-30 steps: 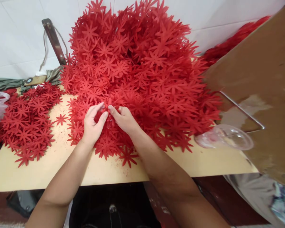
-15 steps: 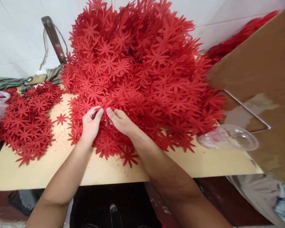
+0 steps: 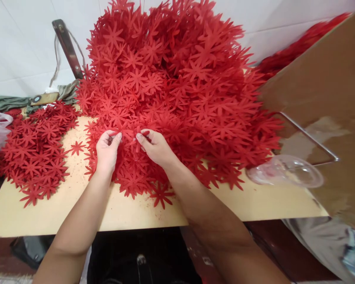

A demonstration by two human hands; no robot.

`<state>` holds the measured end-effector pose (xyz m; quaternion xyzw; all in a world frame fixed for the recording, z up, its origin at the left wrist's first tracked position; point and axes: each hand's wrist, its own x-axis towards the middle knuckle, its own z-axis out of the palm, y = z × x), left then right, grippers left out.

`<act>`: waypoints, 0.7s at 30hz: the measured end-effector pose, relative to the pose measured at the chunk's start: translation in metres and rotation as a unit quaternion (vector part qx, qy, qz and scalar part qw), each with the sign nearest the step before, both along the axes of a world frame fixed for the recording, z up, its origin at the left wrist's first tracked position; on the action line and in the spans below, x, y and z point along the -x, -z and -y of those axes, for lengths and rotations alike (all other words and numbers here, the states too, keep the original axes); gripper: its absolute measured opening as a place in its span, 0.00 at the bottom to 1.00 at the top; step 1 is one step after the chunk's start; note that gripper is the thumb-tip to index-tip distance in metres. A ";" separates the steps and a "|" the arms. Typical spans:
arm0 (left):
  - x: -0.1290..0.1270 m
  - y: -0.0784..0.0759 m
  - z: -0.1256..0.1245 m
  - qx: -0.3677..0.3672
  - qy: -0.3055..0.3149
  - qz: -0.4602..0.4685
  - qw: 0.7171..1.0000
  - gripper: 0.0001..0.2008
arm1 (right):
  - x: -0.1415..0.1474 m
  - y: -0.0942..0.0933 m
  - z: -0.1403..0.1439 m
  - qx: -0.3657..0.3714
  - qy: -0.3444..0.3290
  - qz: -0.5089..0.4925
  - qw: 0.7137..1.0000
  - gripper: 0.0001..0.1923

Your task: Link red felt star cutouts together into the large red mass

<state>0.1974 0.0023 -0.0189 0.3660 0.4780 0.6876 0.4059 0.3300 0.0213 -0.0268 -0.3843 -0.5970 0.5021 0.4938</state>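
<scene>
A tall heap of red star-shaped flower cutouts [image 3: 177, 86] covers the middle of a light wooden table [image 3: 62, 213]. My left hand [image 3: 106, 152] pinches a red cutout at the heap's near-left edge, thumb and forefinger closed on it. My right hand [image 3: 155, 148] pinches red cutouts a little to the right, fingers dug into the heap. The two hands are a short gap apart. What exactly lies under the fingertips is hidden among overlapping petals.
A flatter pile of the same red cutouts [image 3: 35, 150] lies at the table's left. A clear plastic lid or bowl [image 3: 285, 171] sits at the right edge beside a brown cardboard sheet [image 3: 319, 94]. A dark metal bar [image 3: 66, 47] leans on the white wall.
Both hands have moved slightly up into the heap and drawn apart; my left hand shifted left, pulling at a cutout while the right holds its place.
</scene>
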 end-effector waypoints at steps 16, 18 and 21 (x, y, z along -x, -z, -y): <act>-0.001 0.002 0.002 0.017 0.039 -0.050 0.998 0.18 | 0.000 -0.003 -0.001 0.025 -0.011 -0.060 0.998 0.18; -0.002 0.002 0.002 0.016 0.048 -0.051 0.997 0.19 | -0.001 -0.004 -0.001 0.039 -0.020 -0.072 0.996 0.19; -0.002 0.003 0.004 0.017 0.067 -0.051 0.996 0.22 | -0.001 -0.008 0.001 0.053 -0.033 -0.095 0.994 0.21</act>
